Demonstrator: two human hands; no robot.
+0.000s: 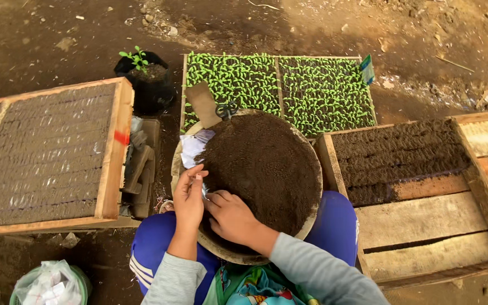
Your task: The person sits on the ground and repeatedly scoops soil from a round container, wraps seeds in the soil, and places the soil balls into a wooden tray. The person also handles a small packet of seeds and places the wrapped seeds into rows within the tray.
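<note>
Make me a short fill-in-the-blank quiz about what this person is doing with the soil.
1. Both hands, left hand and right hand, work at a round basin heaped with dark ____.
2. The tray beyond the basin holds green ____.
3. The wooden crate on the person's right is only partly ____.

Missing words: soil; seedlings; filled

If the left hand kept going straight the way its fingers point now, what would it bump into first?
The left hand points up and away from the person, along the edge of the round basin of dark soil. It would probably meet the white paper packets on the basin's rim first, though height is hard to judge.
</note>
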